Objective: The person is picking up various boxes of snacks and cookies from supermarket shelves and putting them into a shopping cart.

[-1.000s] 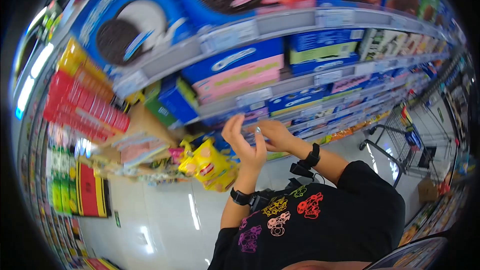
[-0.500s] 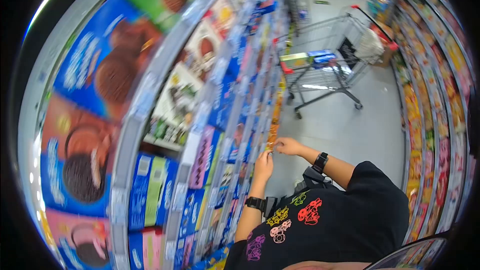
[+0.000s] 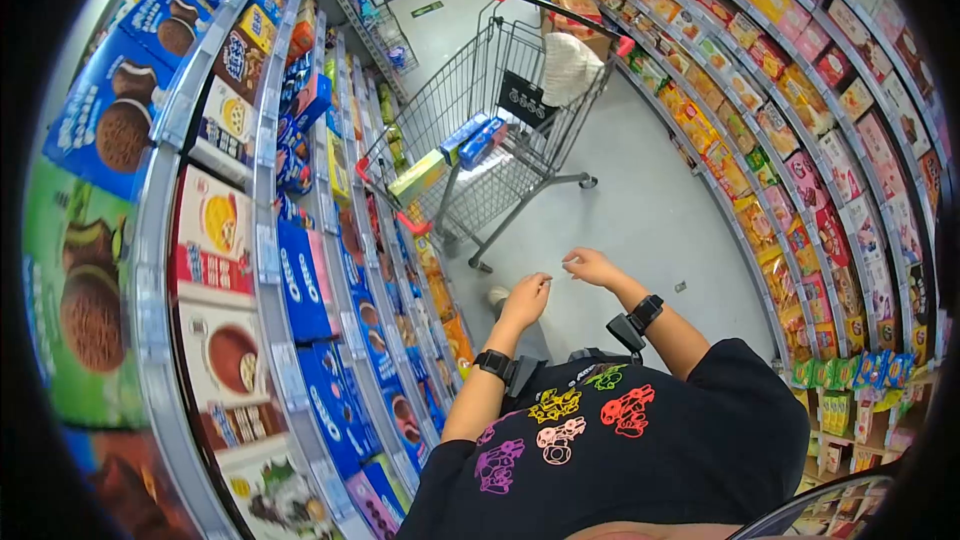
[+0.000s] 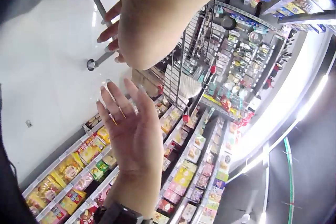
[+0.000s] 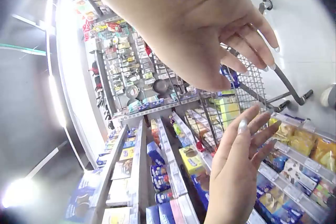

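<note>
My left hand (image 3: pixel 525 302) is held out in front of my body with its fingers loosely bent and nothing in it. Beside it my right hand (image 3: pixel 592 268) hangs in the air, also holding nothing, with a small gap between the two. In the left wrist view the right hand (image 4: pixel 134 134) shows its palm and spread fingers. Ahead of both hands stands a wire shopping cart (image 3: pixel 527 97) with red corners. Inside it lie a blue package (image 3: pixel 483 143) and a yellow-green box (image 3: pixel 418 176). A white bag-like item (image 3: pixel 572 70) hangs at its handle end.
Shelves of blue Oreo boxes (image 3: pixel 302 280) and other biscuit cartons (image 3: pixel 215 230) line the left side. Along the right run curved shelves of snack packs (image 3: pixel 760 230). Grey floor (image 3: pixel 640 180) lies between. Cardboard boxes (image 3: pixel 580 15) sit behind the cart.
The head view has swung right from the Oreo shelf to the aisle, and the cart appears larger and nearer. Both hands, earlier close together, are now slightly apart.
</note>
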Available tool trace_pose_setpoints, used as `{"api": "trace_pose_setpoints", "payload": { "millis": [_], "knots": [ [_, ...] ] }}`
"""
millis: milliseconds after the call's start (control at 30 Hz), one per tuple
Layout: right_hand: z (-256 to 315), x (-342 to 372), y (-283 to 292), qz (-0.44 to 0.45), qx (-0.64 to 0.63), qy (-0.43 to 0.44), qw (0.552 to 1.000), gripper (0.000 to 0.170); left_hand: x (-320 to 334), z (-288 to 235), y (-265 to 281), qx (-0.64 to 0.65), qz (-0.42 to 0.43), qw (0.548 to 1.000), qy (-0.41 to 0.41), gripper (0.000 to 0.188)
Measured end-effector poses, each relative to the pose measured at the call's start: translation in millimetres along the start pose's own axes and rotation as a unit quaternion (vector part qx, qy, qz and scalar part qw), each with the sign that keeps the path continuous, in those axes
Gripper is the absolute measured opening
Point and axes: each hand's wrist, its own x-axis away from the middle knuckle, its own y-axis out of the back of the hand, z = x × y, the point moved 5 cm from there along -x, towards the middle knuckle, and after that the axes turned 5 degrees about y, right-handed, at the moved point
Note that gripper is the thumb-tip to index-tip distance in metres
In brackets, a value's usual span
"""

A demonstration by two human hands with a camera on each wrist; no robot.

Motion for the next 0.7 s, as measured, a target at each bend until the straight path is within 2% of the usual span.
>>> {"api": "trace_pose_setpoints", "payload": {
  "millis": [67,167,267,333,367,433,533,567,667,700],
  "knots": [
    [10,-44,2,-0.006,0.030,0.007,1.000,0.031,-38,12,25,0.004,0.009,1.000,0.010,0.024],
    [41,-113,1,0.081,0.108,0.049,0.990,0.035,-99,46,74,0.011,-0.037,0.998,0.045,0.023],
    [85,-180,17,0.098,0.181,0.164,0.965,0.032,-149,56,128,0.029,-0.108,0.993,0.044,0.022],
    [113,-217,36,0.036,0.235,0.172,0.956,0.034,-179,67,146,0.043,-0.134,0.989,0.043,0.021],
    [123,-229,43,0.021,0.222,0.165,0.961,0.034,-188,72,151,0.048,-0.143,0.988,0.042,0.021],
    [136,-252,52,-0.013,0.198,0.155,0.968,0.034,-204,82,154,0.083,-0.110,0.989,0.061,0.022],
    [132,-284,46,0.032,0.121,0.125,0.984,0.037,-232,107,158,0.125,-0.107,0.982,0.092,0.020],
    [132,-292,46,0.036,0.127,0.152,0.979,0.037,-238,119,157,0.139,-0.112,0.978,0.107,0.019],
    [106,-340,50,0.079,0.093,0.121,0.985,0.037,-260,166,150,0.293,-0.087,0.925,0.224,0.021],
    [105,-352,56,0.116,0.005,0.026,0.993,0.035,-269,193,143,0.301,-0.054,0.907,0.289,0.024]
  ]
}}
